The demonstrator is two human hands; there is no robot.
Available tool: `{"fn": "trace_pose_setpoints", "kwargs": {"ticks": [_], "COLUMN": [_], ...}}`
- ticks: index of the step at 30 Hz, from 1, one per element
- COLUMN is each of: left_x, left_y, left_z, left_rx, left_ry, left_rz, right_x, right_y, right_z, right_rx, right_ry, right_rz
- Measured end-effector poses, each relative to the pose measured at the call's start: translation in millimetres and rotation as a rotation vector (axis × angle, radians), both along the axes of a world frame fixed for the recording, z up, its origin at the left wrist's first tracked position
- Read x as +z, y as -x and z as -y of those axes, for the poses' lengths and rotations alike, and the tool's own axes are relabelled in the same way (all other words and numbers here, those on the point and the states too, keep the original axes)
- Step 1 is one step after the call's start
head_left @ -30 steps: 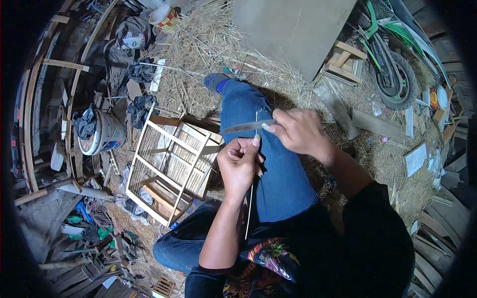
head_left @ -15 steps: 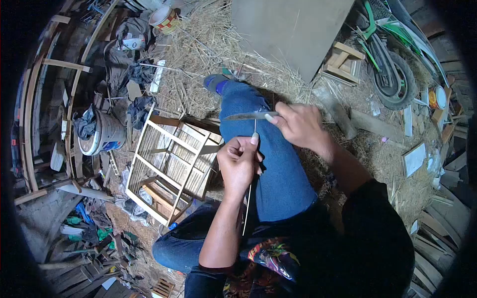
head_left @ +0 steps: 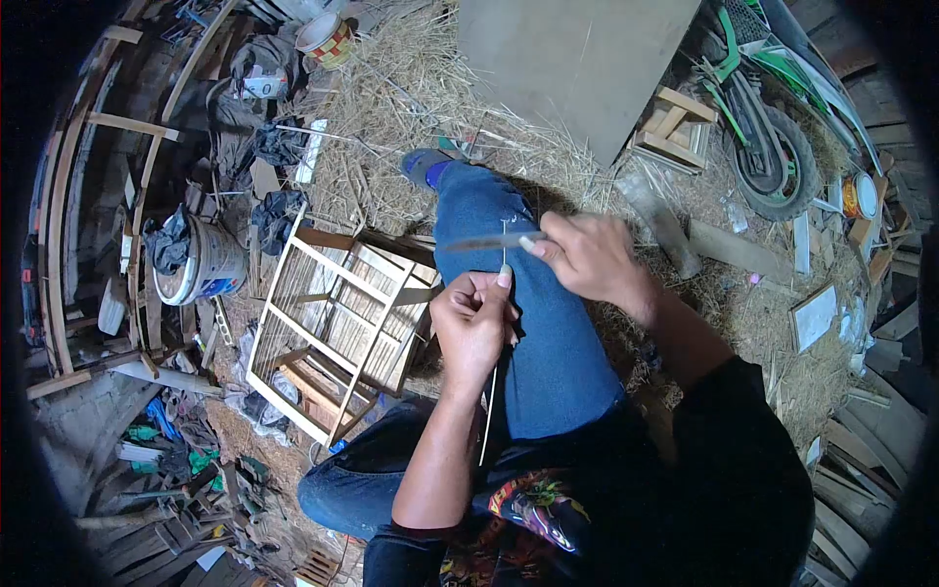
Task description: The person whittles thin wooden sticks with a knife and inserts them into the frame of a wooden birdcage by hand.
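We see a straw-strewn floor [head_left: 391, 108] in a cluttered room, one large pale slatted wooden frame [head_left: 313, 344], and, above one blue denim leg [head_left: 553, 362], one thin pale stick [head_left: 490, 411] pinched tight in the left hand [head_left: 472, 318], crossed by one blurred flat grey blade [head_left: 484, 243] gripped in the closed right hand [head_left: 592, 254].

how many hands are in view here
2: the left hand pinches a thin strip above the denim-covered leg; the right hand, beside it, holds a knife across the strip. No other hand shows.
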State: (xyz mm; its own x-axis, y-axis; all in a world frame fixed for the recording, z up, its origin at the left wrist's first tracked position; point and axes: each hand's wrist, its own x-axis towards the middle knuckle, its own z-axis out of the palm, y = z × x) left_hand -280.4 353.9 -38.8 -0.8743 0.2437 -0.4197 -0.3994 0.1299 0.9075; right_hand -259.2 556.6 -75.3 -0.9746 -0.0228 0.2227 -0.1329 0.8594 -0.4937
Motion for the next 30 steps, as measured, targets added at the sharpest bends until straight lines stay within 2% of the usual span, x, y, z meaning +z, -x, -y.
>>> {"fn": "trace_pose_setpoints", "kwargs": {"ticks": [4,7,11,14,16,25,30], "left_x": [0.9,0.2,-3.6,-3.3,-3.5,-2.3,-1.9], "left_y": [-1.6,-0.5,-1.6,-0.1,-3.5,-1.6,-1.1], "left_z": [-0.6,-0.2,0.6,-0.1,0.2,-1.1,-1.3], "left_rx": [0.006,0.005,0.000,-0.004,-0.001,-0.003,-0.013], "left_ry": [0.014,0.021,0.004,-0.008,-0.013,0.032,0.022], "left_rz": [-0.008,-0.009,-0.005,-0.016,-0.011,-0.019,-0.022], "right_x": [-2.5,-0.2,-5.9,-2.7,-9.9,-4.5,-3.6], "right_y": [2.2,-2.7,2.3,-2.5,4.9,1.0,3.9], "right_z": [-3.7,2.3,-3.9,2.5,-5.8,4.1,-1.9], "right_rx": [-0.075,-0.009,-0.089,-0.014,-0.088,-0.009,-0.070], "right_ry": [-0.011,0.004,0.004,-0.011,-0.016,-0.004,-0.008], "right_rz": [0.087,0.025,0.034,-0.036,0.012,-0.053,0.042]}}
